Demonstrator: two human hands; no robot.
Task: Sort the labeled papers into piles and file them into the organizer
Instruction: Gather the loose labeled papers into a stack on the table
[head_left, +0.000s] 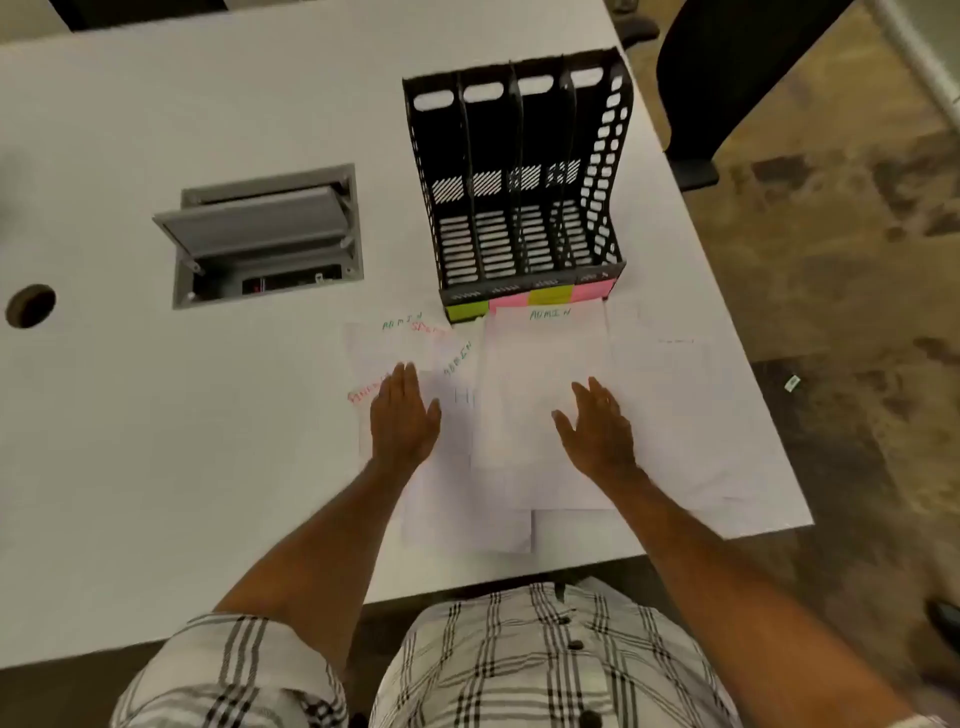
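Note:
Several white papers (540, 384) lie spread and overlapping on the white table (156, 441), just in front of a black four-slot organizer (519, 182). Green "ADMIN" labels and red labels show at the sheets' top edges. Green, pink and yellow sticky notes (550, 295) mark the organizer's front lip; its slots hold nothing visible. My left hand (405, 415) lies flat with straight fingers on the left sheets. My right hand (597, 426) hovers or rests, fingers spread, on the middle sheet labeled "ADMIN".
A grey cable hatch (265, 234) with its lid raised is sunk into the table left of the organizer. A round grommet hole (30, 305) sits at far left. A black chair (727, 78) stands beyond the table's right edge.

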